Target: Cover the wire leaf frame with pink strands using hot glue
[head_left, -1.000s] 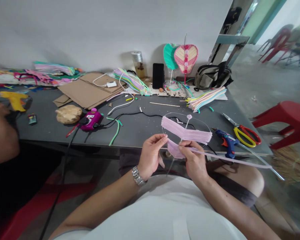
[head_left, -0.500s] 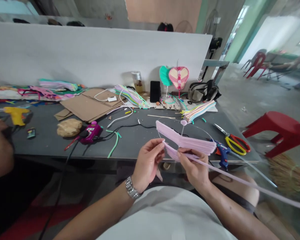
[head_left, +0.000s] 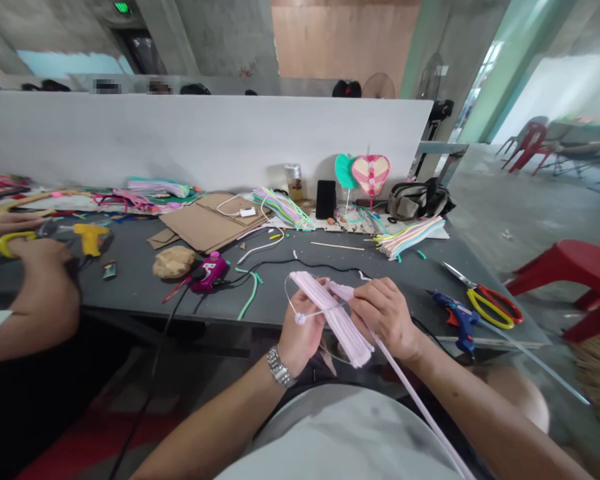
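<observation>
A wire hoop carries a band of pale pink pipe cleaners laid side by side, with a small pink knob on its stem. My left hand is closed around this pipe-cleaner frame from behind, its fingers partly hidden by the band. With fingers pinched, my right hand grips a pink pipe-cleaner strand at the band's far side. The strand's long tail hangs down toward my lap. Right of my hands lie a blue glue gun and scissors with red and yellow handles.
A purple device with cables and a stone lie left. Behind are cardboard, pipe-cleaner bundles, a phone and a heart-shaped fan. At far left, a co-worker's hand is near yellow handles and a yellow glue gun.
The pink frame has been turned, so its knob now points left instead of away. My left hand has shifted behind it. The co-worker's hands have come into view.
</observation>
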Motion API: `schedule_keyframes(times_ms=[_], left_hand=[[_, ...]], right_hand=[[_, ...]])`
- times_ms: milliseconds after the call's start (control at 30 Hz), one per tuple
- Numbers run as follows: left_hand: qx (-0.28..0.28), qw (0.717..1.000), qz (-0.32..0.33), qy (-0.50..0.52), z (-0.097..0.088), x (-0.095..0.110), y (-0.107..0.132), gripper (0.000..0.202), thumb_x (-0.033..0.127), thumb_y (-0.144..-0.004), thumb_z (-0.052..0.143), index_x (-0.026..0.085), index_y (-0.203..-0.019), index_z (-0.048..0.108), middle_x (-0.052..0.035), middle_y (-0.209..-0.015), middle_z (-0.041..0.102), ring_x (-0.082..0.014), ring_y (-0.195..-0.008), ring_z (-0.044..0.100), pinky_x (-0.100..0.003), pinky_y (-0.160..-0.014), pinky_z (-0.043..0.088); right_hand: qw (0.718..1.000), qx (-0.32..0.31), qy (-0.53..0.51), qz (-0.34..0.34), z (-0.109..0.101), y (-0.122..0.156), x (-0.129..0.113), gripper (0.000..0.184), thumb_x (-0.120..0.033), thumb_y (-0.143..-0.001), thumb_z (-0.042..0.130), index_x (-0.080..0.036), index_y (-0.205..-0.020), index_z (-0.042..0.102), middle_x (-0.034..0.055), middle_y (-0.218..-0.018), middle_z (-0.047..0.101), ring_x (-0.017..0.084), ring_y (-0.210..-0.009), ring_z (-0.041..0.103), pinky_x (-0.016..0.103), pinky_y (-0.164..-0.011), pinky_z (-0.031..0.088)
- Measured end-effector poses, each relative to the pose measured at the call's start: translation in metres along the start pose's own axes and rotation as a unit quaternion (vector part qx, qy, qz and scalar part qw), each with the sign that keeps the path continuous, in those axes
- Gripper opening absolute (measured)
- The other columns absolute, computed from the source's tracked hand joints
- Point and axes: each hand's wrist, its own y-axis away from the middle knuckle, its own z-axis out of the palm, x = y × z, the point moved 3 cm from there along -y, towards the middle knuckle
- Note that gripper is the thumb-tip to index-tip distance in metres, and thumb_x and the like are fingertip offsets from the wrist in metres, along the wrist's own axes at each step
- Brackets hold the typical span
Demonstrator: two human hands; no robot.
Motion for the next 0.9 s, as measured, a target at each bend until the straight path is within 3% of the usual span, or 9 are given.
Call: schedule_keyframes(times_ms=[133, 200, 300, 333, 467, 533, 733, 900], left_hand=[[-0.033, 0.999, -0.042, -0.005, -0.015, -0.002, -0.010, 0.037, 0.031, -0.061, 0.092, 0.016, -0.091, 0.076, -0.0082, -0.090, 0.079, -0.0211, -0.082, 0.073, -0.031, -0.079, 0.058], [-0.049, 0.992, -0.116, -0.023, -0.023, 0.005, -0.019, 0.032, 0.038, -0.068, 0.088, 0.015, -0.088, 0.079, -0.0101, -0.089, 0.080, -0.0233, -0.083, 0.074, -0.033, -0.081, 0.060], [-0.070, 0.963, -0.248, -0.080, -0.033, 0.020, -0.041, 0.040, 0.051, -0.076, 0.083, 0.011, -0.079, 0.079, -0.0134, -0.079, 0.079, -0.0240, -0.074, 0.074, -0.033, -0.073, 0.060], [-0.087, 0.955, -0.261, -0.112, -0.035, 0.026, -0.049, 0.041, 0.052, -0.075, 0.084, 0.011, -0.078, 0.079, -0.0153, -0.082, 0.079, -0.0253, -0.076, 0.075, -0.034, -0.071, 0.061], [-0.195, 0.903, -0.265, -0.276, -0.030, 0.040, -0.076, 0.026, 0.032, -0.061, 0.094, 0.015, -0.077, 0.082, -0.0173, -0.080, 0.080, -0.0271, -0.068, 0.075, -0.034, -0.062, 0.059], [-0.205, 0.893, -0.251, -0.313, -0.026, 0.040, -0.083, 0.021, 0.022, -0.053, 0.094, 0.018, -0.070, 0.081, -0.0150, -0.073, 0.079, -0.0277, -0.063, 0.074, -0.034, -0.056, 0.057], [-0.149, 0.890, -0.230, -0.364, -0.027, 0.025, -0.082, 0.015, 0.014, -0.049, 0.087, 0.021, -0.060, 0.078, -0.0108, -0.065, 0.077, -0.0235, -0.055, 0.070, -0.030, -0.050, 0.052], [-0.075, 0.885, -0.218, -0.405, -0.032, 0.019, -0.074, 0.011, 0.018, -0.053, 0.085, 0.018, -0.061, 0.077, -0.0120, -0.069, 0.078, -0.0201, -0.058, 0.068, -0.027, -0.053, 0.050]], right_hand=[[1.000, -0.018, 0.008, -0.023, 0.012, 0.013, 0.010, 0.018, -0.014, -0.097, 0.058, -0.021, -0.084, 0.068, 0.0053, -0.084, 0.068, 0.020, -0.077, 0.053, 0.038, -0.073, 0.035], [1.000, -0.023, -0.003, -0.021, 0.016, 0.018, 0.016, 0.018, -0.014, -0.097, 0.058, -0.021, -0.085, 0.069, 0.0052, -0.084, 0.068, 0.020, -0.079, 0.055, 0.038, -0.073, 0.035], [0.999, -0.038, -0.021, -0.019, 0.022, 0.026, 0.021, 0.019, -0.013, -0.097, 0.058, -0.023, -0.087, 0.070, 0.0043, -0.086, 0.070, 0.019, -0.080, 0.056, 0.038, -0.074, 0.034], [0.999, -0.043, -0.026, -0.021, 0.024, 0.028, 0.022, 0.019, -0.012, -0.097, 0.058, -0.023, -0.087, 0.070, 0.0041, -0.087, 0.070, 0.018, -0.080, 0.057, 0.038, -0.074, 0.034], [0.996, -0.072, -0.033, -0.034, 0.029, 0.035, 0.024, 0.020, -0.012, -0.097, 0.057, -0.024, -0.091, 0.072, 0.0039, -0.089, 0.071, 0.018, -0.082, 0.057, 0.038, -0.075, 0.034], [0.994, -0.094, -0.019, -0.049, 0.032, 0.038, 0.024, 0.022, -0.012, -0.098, 0.054, -0.023, -0.092, 0.072, 0.0043, -0.091, 0.071, 0.018, -0.082, 0.056, 0.037, -0.077, 0.035], [0.988, -0.116, 0.036, -0.091, 0.043, 0.045, 0.028, 0.025, -0.013, -0.101, 0.050, -0.022, -0.093, 0.072, 0.0051, -0.090, 0.068, 0.020, -0.081, 0.053, 0.037, -0.077, 0.034], [0.988, -0.137, 0.047, -0.054, 0.055, 0.048, 0.033, 0.022, -0.017, -0.102, 0.053, -0.025, -0.096, 0.073, 0.0056, -0.100, 0.069, 0.020, -0.085, 0.052, 0.038, -0.079, 0.034]])
